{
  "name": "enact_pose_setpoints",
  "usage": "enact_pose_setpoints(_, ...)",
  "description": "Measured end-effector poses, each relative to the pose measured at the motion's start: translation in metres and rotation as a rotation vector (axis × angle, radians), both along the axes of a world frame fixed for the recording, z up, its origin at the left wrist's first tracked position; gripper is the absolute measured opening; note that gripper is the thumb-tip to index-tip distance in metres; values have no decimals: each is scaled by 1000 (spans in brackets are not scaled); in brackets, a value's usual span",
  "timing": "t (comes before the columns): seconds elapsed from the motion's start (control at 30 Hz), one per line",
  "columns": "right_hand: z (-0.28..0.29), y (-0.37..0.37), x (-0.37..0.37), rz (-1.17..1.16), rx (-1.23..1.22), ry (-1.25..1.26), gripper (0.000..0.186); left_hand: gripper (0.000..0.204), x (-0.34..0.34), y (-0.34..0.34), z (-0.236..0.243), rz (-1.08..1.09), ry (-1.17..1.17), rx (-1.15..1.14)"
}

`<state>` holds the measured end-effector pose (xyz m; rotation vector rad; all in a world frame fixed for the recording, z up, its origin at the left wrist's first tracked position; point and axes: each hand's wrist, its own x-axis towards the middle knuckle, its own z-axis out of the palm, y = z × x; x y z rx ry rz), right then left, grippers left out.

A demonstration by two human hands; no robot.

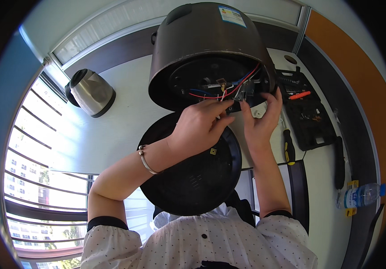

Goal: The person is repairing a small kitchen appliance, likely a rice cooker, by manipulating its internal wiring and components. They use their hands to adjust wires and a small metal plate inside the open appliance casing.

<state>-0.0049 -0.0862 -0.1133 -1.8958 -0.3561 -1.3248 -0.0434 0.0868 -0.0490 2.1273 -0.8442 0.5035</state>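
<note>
A dark brown cooker-like appliance lies on its side with its underside facing me. Inside, red and blue wires run to a small metal and dark part near the lower rim. My left hand reaches in at that rim, fingers drawn together beside the part; what they pinch is hidden. My right hand is at the right of it, thumb at the part's lower edge and the other fingers spread apart by the rim. Below my forearm, a round black cover rests at the table edge, with a small yellow square piece on it.
A steel kettle stands at the left of the white table. On the right are an open black tool case, an orange-red tool, a black and yellow screwdriver and a water bottle. Window bars are at the left.
</note>
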Motion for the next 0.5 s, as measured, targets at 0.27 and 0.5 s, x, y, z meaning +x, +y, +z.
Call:
enact_pose_setpoints(0.27, 2, 0, 0, -30, -4, -20, 51, 17, 3, -18, -1, 211, 74, -147)
enact_pose_setpoints(0.5, 2, -1, 0, -1, 20, -22, 50, 12, 13, -21, -8, 186, 63, -195)
